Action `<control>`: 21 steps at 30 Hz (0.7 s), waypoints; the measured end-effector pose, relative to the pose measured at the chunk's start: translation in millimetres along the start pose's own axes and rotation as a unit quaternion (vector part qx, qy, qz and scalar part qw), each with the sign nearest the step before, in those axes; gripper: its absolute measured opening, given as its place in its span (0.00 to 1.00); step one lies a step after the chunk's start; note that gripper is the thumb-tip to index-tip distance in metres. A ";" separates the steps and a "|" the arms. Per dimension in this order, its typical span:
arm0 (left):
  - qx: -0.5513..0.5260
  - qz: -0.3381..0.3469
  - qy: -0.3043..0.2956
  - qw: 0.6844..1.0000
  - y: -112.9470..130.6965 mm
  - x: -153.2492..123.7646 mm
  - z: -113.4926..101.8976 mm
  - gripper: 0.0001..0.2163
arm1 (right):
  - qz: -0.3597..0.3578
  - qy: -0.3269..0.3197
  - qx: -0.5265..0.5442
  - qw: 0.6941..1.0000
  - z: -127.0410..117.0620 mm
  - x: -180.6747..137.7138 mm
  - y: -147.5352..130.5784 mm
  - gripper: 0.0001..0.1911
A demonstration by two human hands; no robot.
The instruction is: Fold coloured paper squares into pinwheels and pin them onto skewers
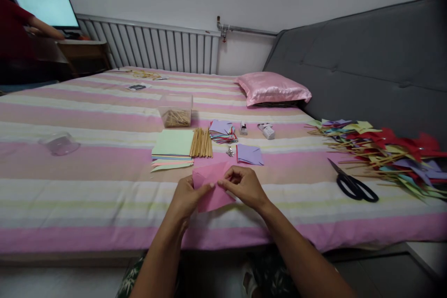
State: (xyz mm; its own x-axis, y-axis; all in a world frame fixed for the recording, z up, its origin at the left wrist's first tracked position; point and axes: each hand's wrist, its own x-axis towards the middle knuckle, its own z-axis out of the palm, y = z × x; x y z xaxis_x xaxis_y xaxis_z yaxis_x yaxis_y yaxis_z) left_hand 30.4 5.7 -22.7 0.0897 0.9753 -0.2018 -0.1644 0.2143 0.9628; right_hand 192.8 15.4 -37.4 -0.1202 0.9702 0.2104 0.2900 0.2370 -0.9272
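A square of pink paper [213, 202] is held between my two hands just above the bed's near edge. My left hand [190, 195] grips its left side, thumb on top. The fingertips of my right hand [244, 186] pinch at the middle of the sheet; whether something small is between them I cannot make out. Just beyond lie a stack of coloured paper [172, 143], a row of wooden sticks [201, 143], a pile of cut paper squares [222, 130], purple paper squares [249, 154] and a little heap of small metal pins [229, 151].
Black-handled scissors [352, 186] and many finished paper pinwheels [387, 153] lie to the right. A clear box of sticks [176, 111], a clear lid [61, 144], small boxes [267, 131] and a pink pillow [274, 87] rest on the striped bed. A person [21, 32] sits at a monitor [45, 5].
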 end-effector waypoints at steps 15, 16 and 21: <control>-0.008 0.046 0.087 0.995 -4.6 3.6 3.6 0.15 | -0.008 0.019 0.129 0.991 0.7 0.3 0.0 0.29; -0.013 0.043 0.092 0.995 -5.3 3.9 3.6 0.14 | -0.004 0.022 0.146 0.989 0.7 0.4 -0.3 0.32; -0.046 0.028 0.083 0.995 -5.6 3.3 6.6 0.13 | 0.015 0.029 0.180 0.983 1.2 2.0 -1.0 0.34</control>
State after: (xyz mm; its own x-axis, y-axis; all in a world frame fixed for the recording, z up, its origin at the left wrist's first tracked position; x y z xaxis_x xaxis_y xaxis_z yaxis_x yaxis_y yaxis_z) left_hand 38.1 7.4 -27.6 -0.0850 0.9794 -0.1833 -0.2542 0.1565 0.9544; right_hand 191.1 17.0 -36.4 -0.0599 0.9800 0.1895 -0.0640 0.1857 -0.9805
